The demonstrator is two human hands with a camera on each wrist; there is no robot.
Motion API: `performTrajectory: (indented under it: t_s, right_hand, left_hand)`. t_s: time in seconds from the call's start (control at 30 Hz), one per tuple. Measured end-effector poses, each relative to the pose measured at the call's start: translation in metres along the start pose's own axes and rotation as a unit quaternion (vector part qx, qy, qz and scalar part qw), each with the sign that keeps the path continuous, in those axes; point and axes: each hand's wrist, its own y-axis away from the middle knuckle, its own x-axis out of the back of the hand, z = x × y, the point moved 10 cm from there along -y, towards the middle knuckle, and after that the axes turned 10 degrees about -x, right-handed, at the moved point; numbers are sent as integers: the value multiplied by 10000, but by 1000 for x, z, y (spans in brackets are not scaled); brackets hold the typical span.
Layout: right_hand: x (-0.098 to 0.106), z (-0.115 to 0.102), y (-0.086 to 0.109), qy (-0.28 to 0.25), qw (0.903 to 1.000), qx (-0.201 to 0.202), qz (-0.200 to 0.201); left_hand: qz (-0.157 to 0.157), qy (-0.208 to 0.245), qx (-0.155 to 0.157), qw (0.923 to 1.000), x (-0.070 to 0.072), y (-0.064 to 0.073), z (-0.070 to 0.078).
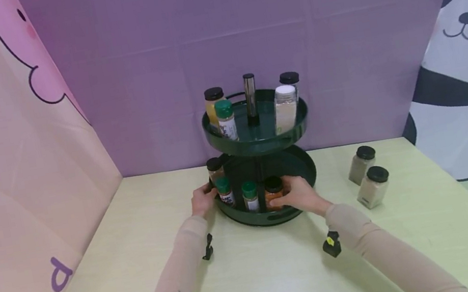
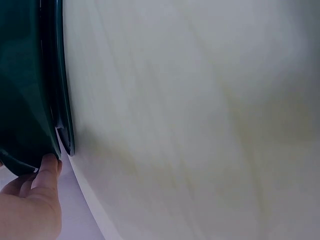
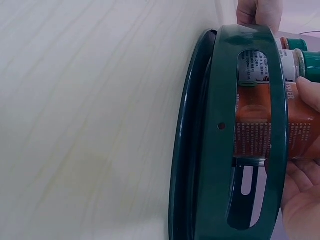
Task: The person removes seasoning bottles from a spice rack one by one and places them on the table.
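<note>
A dark green two-tier round spice rack (image 1: 259, 147) stands on the table. At the left edge of its lower tray, my left hand (image 1: 204, 200) pinches the rim, thumb and fingers on it in the left wrist view (image 2: 37, 200). My right hand (image 1: 300, 196) holds a spice jar (image 1: 274, 196) with orange-brown contents and a black lid, at the front of the lower tray. In the right wrist view that jar (image 3: 255, 120) is upright behind the slotted tray wall. Beside it are two small green-capped jars (image 1: 250, 196) and a black-lidded jar (image 1: 215, 168).
The upper tier carries several jars, among them a white-capped jar (image 1: 285, 109) and a green-capped jar (image 1: 226, 120). Two black-lidded jars (image 1: 373, 187) stand on the table to the right. Behind rises a purple cloth backdrop (image 1: 148, 77).
</note>
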Motion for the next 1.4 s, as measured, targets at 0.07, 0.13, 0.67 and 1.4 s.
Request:
performTrajectory:
  t_s: [0.07,0.13,0.67,1.4]
  right_hand:
    - [1,0,0,-21,10000,-2,5]
    - [2,0,1,-28,10000,11,2]
    - [14,-3,-1,-151,9997,73,155]
    - [50,5,2,-352,9984,-365,265]
  left_hand:
    - [3,14,-8,10000,0,0,0]
    - [-2,12,-9,10000,-1,-1,0]
    - [-11,-32,3,10000,-2,-6,-6]
    - [3,-47,-26,10000,-3,-6,-7]
